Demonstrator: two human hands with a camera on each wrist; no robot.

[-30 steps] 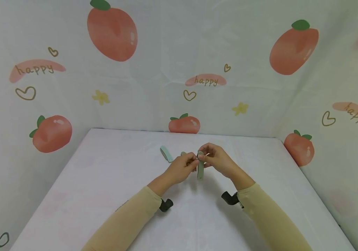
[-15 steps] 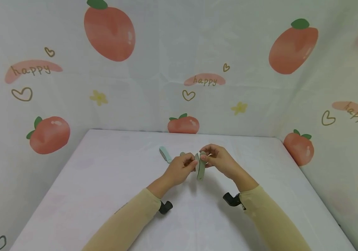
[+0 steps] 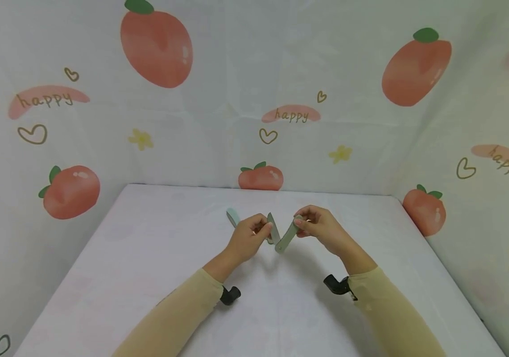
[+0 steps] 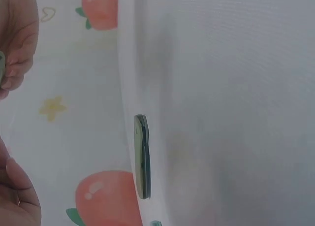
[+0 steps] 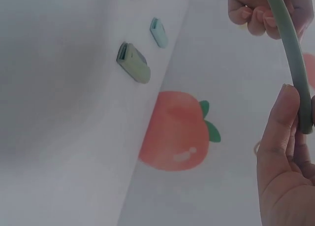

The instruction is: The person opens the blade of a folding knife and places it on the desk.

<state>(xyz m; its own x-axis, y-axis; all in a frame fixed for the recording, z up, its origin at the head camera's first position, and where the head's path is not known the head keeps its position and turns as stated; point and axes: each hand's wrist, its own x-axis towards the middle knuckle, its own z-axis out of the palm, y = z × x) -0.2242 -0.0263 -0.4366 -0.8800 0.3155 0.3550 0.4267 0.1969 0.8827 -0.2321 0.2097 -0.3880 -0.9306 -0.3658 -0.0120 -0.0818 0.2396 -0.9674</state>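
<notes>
In the head view a green folding knife (image 3: 286, 238) stands part-way unfolded over the table, its handle and blade forming a V. My left hand (image 3: 245, 240) pinches the blade (image 3: 274, 230) between thumb and fingers. The handle's upper end is pinched by my right hand (image 3: 323, 229). The right wrist view shows the curved green handle (image 5: 291, 44) close up, thumb and fingers of my right hand (image 5: 283, 157) at its lower end. Only the edges of both hands enter the left wrist view.
On the white-covered table (image 3: 147, 277) lie a second green folding knife (image 5: 134, 63) and a mint one (image 5: 158, 33), both folded. My left hand partly hides the mint knife (image 3: 233, 216) in the head view. A printed cloth (image 3: 218, 99) hangs behind the table.
The blade has swung out of the handle, widening from nearly closed to a V. My left hand has shifted left and my right hand right.
</notes>
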